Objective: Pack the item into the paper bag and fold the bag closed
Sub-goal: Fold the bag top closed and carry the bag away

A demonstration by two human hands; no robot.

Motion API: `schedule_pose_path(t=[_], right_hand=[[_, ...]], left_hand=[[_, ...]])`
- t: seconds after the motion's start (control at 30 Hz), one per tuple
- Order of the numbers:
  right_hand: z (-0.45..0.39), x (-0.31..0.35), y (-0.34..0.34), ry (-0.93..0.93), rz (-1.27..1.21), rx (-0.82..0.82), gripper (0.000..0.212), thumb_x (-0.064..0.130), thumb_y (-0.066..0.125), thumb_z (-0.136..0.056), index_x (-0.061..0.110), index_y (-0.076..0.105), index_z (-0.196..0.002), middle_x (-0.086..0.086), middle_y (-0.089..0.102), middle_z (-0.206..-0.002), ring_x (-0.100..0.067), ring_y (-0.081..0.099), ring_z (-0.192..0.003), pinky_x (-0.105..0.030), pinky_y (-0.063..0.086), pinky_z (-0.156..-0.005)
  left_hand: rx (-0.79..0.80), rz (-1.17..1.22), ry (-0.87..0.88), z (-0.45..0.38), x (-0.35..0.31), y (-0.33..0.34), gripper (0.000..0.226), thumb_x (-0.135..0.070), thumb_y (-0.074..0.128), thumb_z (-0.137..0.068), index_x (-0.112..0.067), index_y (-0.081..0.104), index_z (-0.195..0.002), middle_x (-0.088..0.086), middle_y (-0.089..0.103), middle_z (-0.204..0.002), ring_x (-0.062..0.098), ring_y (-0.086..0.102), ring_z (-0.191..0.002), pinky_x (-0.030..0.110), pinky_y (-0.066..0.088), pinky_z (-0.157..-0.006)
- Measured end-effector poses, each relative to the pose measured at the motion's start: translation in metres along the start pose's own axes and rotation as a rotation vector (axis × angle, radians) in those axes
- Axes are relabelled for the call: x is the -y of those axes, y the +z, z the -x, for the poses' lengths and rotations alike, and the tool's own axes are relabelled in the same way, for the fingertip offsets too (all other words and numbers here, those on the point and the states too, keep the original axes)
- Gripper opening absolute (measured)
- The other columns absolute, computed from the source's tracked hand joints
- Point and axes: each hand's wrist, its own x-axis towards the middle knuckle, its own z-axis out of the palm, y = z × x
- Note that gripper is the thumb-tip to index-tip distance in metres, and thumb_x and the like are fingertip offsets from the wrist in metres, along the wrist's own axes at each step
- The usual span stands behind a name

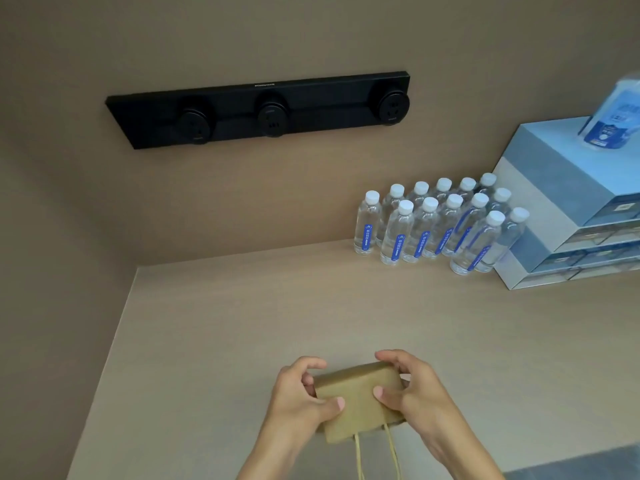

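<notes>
A small brown paper bag (358,400) lies folded over on the beige counter near the front edge, its twisted paper handles (375,452) trailing toward me. My left hand (301,396) grips the bag's left side, thumb on top and fingers curled behind the far edge. My right hand (412,389) holds the right side the same way, thumb pressing the top face. Whatever is inside the bag is hidden.
Several clear water bottles (436,223) with white caps and blue labels stand at the back right. Stacked blue-grey boxes (568,209) rise to their right, with a blue-white pack (613,116) on top. A black socket strip (259,109) is mounted on the wall.
</notes>
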Motion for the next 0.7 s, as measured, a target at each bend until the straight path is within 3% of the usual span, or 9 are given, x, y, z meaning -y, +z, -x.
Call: schedule_pose_path(t=[0.1, 0.23, 0.3, 0.4, 0.47, 0.57, 0.7], right_hand=[[-0.004, -0.014, -0.001, -0.054, 0.062, 0.016, 0.056, -0.013, 0.066, -0.077, 0.024, 0.06, -0.119, -0.006, 0.048, -0.114, -0.027, 0.062, -0.088, -0.028, 0.057, -0.068], [-0.01, -0.029, 0.004, -0.199, 0.196, -0.07, 0.045, -0.014, 0.073, -0.069, 0.025, 0.071, -0.09, -0.006, 0.04, -0.102, -0.018, 0.043, -0.067, -0.022, 0.049, -0.068], [-0.013, -0.034, 0.006, -0.235, 0.177, -0.104, 0.037, -0.012, 0.076, -0.067, 0.022, 0.073, -0.083, -0.006, 0.04, -0.1, -0.019, 0.045, -0.071, -0.02, 0.045, -0.071], [-0.015, -0.041, 0.007, -0.242, 0.062, -0.146, 0.025, -0.005, 0.078, -0.068, 0.016, 0.076, -0.081, -0.006, 0.048, -0.104, -0.025, 0.053, -0.087, -0.032, 0.042, -0.079], [-0.014, -0.043, 0.009, -0.227, -0.009, -0.178, 0.017, -0.003, 0.078, -0.069, 0.013, 0.075, -0.076, -0.004, 0.055, -0.103, -0.023, 0.056, -0.087, -0.033, 0.04, -0.078], [-0.004, -0.044, 0.013, -0.265, 0.019, -0.271, 0.015, -0.002, 0.076, -0.071, 0.013, 0.074, -0.07, -0.003, 0.061, -0.089, -0.025, 0.057, -0.09, -0.028, 0.039, -0.079], [0.028, -0.05, -0.004, -0.286, -0.058, -0.428, 0.016, -0.002, 0.075, -0.072, 0.014, 0.075, -0.067, -0.002, 0.061, -0.077, -0.02, 0.06, -0.085, -0.022, 0.042, -0.077]], left_hand=[[-0.036, -0.114, 0.088, -0.004, 0.01, 0.002, 0.052, -0.002, 0.086, -0.047, -0.024, 0.071, -0.092, 0.006, 0.046, -0.098, 0.027, 0.06, -0.082, 0.033, 0.055, -0.076], [-0.079, -0.209, 0.22, -0.01, 0.024, 0.002, 0.033, -0.002, 0.086, -0.06, -0.026, 0.077, -0.082, -0.003, 0.051, -0.088, 0.011, 0.054, -0.071, 0.011, 0.042, -0.066], [-0.089, -0.214, 0.266, -0.011, 0.03, 0.0, 0.028, -0.006, 0.086, -0.064, -0.028, 0.078, -0.081, -0.007, 0.053, -0.087, 0.012, 0.054, -0.078, 0.015, 0.041, -0.071], [-0.058, -0.203, 0.309, -0.017, 0.037, -0.004, 0.021, -0.01, 0.084, -0.068, -0.029, 0.078, -0.076, -0.01, 0.062, -0.09, 0.016, 0.056, -0.095, 0.023, 0.038, -0.075], [-0.059, -0.237, 0.333, -0.023, 0.042, -0.006, 0.011, -0.009, 0.082, -0.069, -0.016, 0.074, -0.066, -0.006, 0.066, -0.085, 0.021, 0.055, -0.093, 0.023, 0.038, -0.073], [-0.079, -0.243, 0.401, -0.027, 0.05, -0.008, 0.032, -0.005, 0.081, -0.07, -0.008, 0.057, -0.05, -0.004, 0.063, -0.073, 0.025, 0.054, -0.084, 0.018, 0.036, -0.07], [0.036, -0.215, 0.496, -0.021, 0.037, 0.01, 0.026, -0.019, 0.082, -0.067, -0.008, 0.063, -0.053, -0.004, 0.058, -0.067, 0.011, 0.054, -0.078, 0.011, 0.037, -0.069]])
